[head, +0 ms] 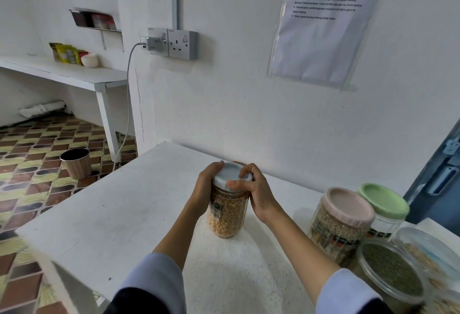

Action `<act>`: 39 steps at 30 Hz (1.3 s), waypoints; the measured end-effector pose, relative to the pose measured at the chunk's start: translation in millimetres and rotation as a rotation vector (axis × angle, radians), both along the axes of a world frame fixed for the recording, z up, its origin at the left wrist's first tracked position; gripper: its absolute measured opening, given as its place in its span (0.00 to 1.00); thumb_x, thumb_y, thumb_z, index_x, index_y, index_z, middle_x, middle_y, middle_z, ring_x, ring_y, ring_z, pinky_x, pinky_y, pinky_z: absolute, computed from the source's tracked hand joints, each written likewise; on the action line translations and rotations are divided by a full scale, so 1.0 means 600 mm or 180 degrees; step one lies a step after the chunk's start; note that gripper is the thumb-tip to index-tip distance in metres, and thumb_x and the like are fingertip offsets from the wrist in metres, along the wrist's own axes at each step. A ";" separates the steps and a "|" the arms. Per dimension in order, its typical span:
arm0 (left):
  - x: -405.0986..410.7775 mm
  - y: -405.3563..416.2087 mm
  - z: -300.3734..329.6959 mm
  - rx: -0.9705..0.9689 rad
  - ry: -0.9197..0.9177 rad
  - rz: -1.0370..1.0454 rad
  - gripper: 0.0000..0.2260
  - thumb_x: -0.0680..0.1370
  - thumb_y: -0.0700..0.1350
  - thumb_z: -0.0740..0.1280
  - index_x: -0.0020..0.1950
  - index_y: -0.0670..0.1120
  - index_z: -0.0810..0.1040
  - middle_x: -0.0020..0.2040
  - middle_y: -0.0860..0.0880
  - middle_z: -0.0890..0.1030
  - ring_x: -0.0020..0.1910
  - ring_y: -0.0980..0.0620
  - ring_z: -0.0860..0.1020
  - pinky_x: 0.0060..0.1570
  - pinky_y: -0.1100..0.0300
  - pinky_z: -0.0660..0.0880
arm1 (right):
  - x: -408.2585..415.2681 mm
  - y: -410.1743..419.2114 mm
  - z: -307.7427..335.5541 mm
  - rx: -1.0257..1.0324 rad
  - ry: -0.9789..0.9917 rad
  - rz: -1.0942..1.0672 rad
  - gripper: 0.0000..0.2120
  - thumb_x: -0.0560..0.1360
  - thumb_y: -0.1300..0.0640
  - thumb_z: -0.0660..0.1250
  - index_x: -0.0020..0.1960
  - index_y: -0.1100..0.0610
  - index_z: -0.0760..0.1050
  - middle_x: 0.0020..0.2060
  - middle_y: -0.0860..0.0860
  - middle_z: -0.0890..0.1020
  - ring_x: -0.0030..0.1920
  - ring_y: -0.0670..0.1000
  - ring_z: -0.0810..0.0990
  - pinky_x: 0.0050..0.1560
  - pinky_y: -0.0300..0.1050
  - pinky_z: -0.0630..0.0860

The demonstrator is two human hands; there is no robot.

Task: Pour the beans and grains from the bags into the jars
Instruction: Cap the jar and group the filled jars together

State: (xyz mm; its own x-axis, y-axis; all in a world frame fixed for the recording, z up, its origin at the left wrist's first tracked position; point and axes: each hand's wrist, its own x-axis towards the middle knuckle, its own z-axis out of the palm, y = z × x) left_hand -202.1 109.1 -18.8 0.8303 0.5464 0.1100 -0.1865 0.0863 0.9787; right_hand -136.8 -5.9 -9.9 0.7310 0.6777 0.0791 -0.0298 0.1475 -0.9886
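Centrally, just below the middle of the frame, a clear jar (227, 211) filled with yellow kernels is seen standing upright on the white table (99, 214). Its pale lid (232, 174) is grasped by the right hand (257, 195), whose fingers are curled over the lid's top and rim, with the thumb pressed against the near edge. The jar's upper wall, just under the lid, is wrapped by the left hand (205, 186), with fingers curled round the far side. A dark label is visible on the jar's left face, though its print cannot be read.

At the lower right of the frame, a group of further jars is gathered close together on the table. A grain-filled jar with a pink lid (344, 204) is placed nearest the held jar, well apart from it. Behind it, a jar with a green lid (383, 200) is set. In the bottom right corner, a jar of green lentils (390, 269) is seen from above, with another clear container (428, 251) just beside it; whether these two are lidded cannot be told.

In the upper right, a printed sheet (323, 22) is fixed to the wall. A double socket (174, 43) with a charger and cable is mounted left of centre. At the left, a small bin (76, 163) is stood on the patterned floor, and packets (66, 52) are kept on a white shelf.
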 end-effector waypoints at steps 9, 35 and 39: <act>0.026 -0.005 -0.031 -0.0098 -0.0155 0.0974 0.20 0.84 0.46 0.50 0.42 0.44 0.77 0.39 0.47 0.81 0.39 0.52 0.79 0.37 0.64 0.75 | 0.027 -0.002 0.003 -0.0233 0.0009 0.0392 0.26 0.45 0.56 0.75 0.39 0.53 0.67 0.47 0.49 0.79 0.47 0.51 0.76 0.36 0.40 0.71; 0.031 0.003 -0.023 0.0231 -0.0114 0.0713 0.13 0.83 0.43 0.54 0.45 0.50 0.77 0.42 0.52 0.81 0.42 0.59 0.80 0.39 0.65 0.76 | 0.027 0.043 0.148 -0.3650 -0.3540 0.1759 0.43 0.65 0.61 0.77 0.72 0.49 0.58 0.65 0.50 0.65 0.63 0.53 0.67 0.53 0.50 0.77; 0.027 -0.005 -0.006 -0.0423 0.0003 0.0611 0.17 0.83 0.45 0.50 0.43 0.46 0.76 0.42 0.47 0.80 0.45 0.50 0.78 0.40 0.59 0.75 | 0.008 0.054 0.140 -0.3854 -0.4231 0.1952 0.47 0.62 0.68 0.77 0.73 0.50 0.58 0.66 0.51 0.65 0.64 0.55 0.68 0.57 0.55 0.77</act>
